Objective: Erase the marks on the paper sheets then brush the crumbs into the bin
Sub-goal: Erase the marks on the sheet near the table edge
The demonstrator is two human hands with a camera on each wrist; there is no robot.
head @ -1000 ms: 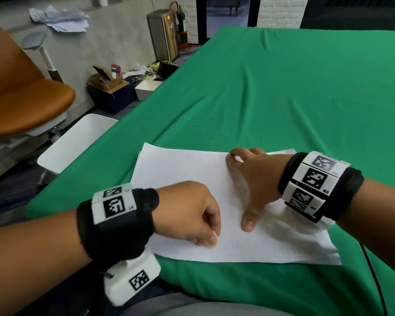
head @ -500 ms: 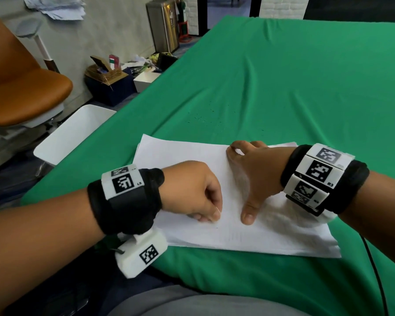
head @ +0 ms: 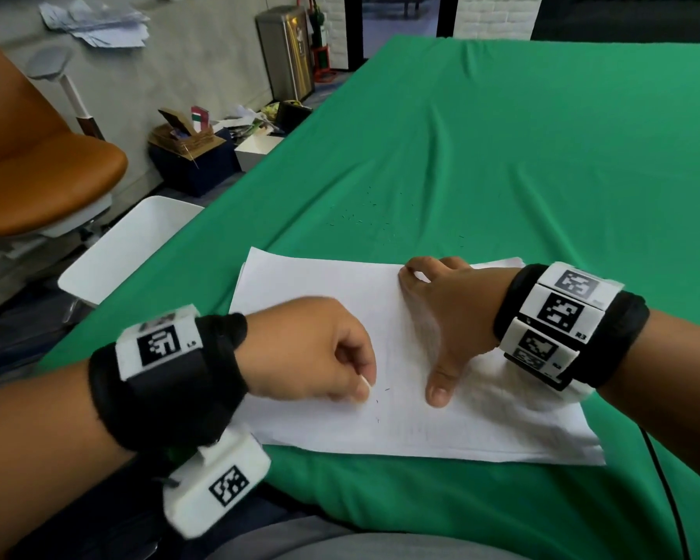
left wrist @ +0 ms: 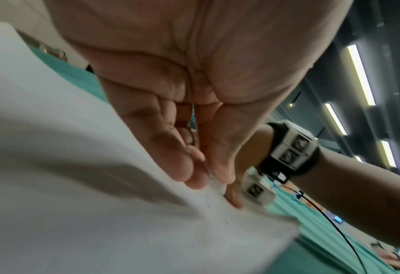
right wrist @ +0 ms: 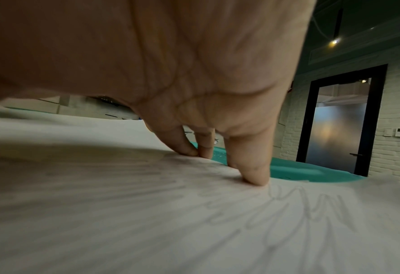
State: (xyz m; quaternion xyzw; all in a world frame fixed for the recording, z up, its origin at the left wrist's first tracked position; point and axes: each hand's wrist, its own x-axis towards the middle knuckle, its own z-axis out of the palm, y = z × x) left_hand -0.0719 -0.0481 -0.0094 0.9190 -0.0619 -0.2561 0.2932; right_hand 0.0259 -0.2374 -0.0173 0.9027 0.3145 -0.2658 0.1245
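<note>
While the left hand [head: 320,353] keeps its grip clamped on a small white eraser [head: 365,382], of which only a tip shows between the curled fingers, the eraser meets the near-left part of the stack of white paper sheets [head: 332,284] lying by the near edge of the green-clothed counter [head: 502,155]. Right hand [head: 445,313]: grip apart, thumb and fingers spread and pressing the sheets flat. Faint pencil scribbles [right wrist: 306,205] show beside its fingertips [right wrist: 255,178] in the right wrist view, so erasing is judged unfinished. Dark crumbs [head: 380,398]: a few on the top sheet just right of the eraser; a scatter of specks [head: 364,220] on the cloth beyond the far edge of the sheets. Risks, as judged: a hard stroke may crease or tear the top sheet if the holding hand slackens; the loosely stacked sheets may slide apart; crumbs may catch in the cloth folds and resist brushing. Containers: white rectangular bin [head: 126,248] off the left edge of the counter, contents not discernible; open cardboard box [head: 182,135] on the floor further off, holding assorted paper items.
</note>
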